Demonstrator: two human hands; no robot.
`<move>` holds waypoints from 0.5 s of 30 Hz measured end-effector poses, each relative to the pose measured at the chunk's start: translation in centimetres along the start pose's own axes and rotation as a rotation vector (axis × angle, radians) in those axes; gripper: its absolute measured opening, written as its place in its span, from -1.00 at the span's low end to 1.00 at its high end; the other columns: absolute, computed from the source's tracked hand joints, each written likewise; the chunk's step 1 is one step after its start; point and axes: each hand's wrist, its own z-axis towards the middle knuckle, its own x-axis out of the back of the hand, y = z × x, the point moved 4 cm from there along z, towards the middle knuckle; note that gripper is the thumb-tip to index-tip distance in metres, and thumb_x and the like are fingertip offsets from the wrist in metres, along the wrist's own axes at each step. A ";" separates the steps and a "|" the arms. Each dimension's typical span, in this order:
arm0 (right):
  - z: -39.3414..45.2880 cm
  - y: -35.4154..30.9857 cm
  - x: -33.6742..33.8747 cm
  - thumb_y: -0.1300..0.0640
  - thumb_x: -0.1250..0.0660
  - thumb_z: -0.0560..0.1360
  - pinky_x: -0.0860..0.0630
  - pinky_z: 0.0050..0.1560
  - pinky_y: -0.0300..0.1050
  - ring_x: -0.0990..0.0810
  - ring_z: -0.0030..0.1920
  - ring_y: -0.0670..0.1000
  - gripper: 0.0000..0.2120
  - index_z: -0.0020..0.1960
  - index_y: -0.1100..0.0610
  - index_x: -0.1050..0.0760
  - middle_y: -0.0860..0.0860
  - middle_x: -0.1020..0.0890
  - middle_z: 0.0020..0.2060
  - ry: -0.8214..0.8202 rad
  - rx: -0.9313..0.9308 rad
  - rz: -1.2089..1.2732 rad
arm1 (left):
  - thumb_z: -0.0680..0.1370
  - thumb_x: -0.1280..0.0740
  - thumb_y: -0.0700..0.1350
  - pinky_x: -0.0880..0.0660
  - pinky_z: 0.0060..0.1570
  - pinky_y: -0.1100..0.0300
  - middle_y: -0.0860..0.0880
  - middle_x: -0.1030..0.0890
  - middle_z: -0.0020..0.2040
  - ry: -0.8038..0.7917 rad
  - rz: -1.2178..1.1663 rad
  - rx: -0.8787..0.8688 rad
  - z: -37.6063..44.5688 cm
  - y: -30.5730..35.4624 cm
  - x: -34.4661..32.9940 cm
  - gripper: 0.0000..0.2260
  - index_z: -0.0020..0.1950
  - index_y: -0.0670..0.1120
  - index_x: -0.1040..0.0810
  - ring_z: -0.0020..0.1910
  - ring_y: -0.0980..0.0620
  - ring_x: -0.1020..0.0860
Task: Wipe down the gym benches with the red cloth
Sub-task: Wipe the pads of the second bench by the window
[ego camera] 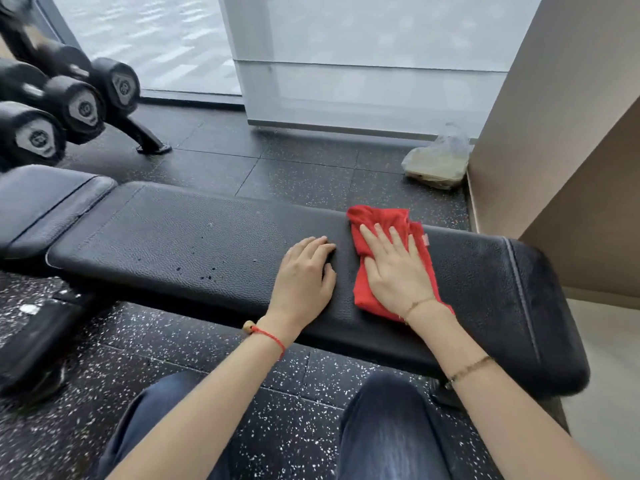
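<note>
On the bench (194, 244), right hand (394, 271) presses red cloth (377, 220) flat; left hand (304, 275) rests, fingers relaxed.

We see a long black bench (194, 244) running across the view, its padded top pebbled and marked with a few dark spots near the front edge. Our right hand (394, 271) lies flat with straight fingers on the red cloth (377, 220), pressing it onto the bench top toward the right end; the cloth is crumpled and reaches from the far edge almost to the near edge. Our left hand (304, 275) rests on the bare pad just beside the cloth, fingers loosely bent. A red string bracelet (268, 336) circles the left wrist. Dumbbells (83, 109) sit on a rack at the upper left, and a plastic bag (438, 164) lies on the speckled floor (294, 174) by the wall.
</note>
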 end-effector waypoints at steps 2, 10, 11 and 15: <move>1.9 -1.6 -0.3 0.03 0.01 0.64 0.23 0.53 0.10 0.06 0.57 0.09 -0.46 0.57 -0.05 0.10 0.00 0.01 0.57 -0.034 -0.036 0.022 | 0.55 -0.26 -0.19 -0.24 0.47 0.01 -0.06 -0.57 0.28 0.001 -0.020 -0.032 -0.1 -0.3 0.9 -0.70 0.27 -0.14 -0.55 0.36 -0.07 -0.44; -1.2 -11.0 -2.0 0.01 -0.01 0.62 0.26 0.53 0.06 0.05 0.57 0.05 -0.45 0.57 -0.07 0.08 -0.03 -0.02 0.57 0.015 0.139 0.001 | 0.50 -0.34 -0.25 -0.36 0.39 -0.05 -0.04 -0.61 0.19 0.099 0.014 -0.126 -2.1 -9.5 8.7 -0.70 0.23 -0.14 -0.57 0.27 -0.08 -0.51; -1.9 -11.4 -2.2 0.01 -0.01 0.62 0.26 0.53 0.05 0.05 0.57 0.04 -0.45 0.57 -0.09 0.07 -0.05 -0.03 0.57 0.020 0.149 0.006 | 0.51 -0.34 -0.24 -0.37 0.39 -0.04 -0.03 -0.61 0.20 0.103 0.029 -0.119 -2.2 -11.3 9.8 -0.70 0.24 -0.13 -0.56 0.28 -0.07 -0.50; -0.5 -11.4 -2.3 0.02 -0.02 0.63 0.26 0.53 0.08 0.04 0.57 0.05 -0.46 0.57 -0.10 0.07 -0.07 -0.03 0.56 0.009 0.026 -0.005 | 0.55 -0.31 -0.20 -0.37 0.39 0.01 -0.04 -0.58 0.24 0.100 0.073 -0.089 -2.0 -18.0 13.4 -0.70 0.29 -0.12 -0.53 0.30 -0.06 -0.49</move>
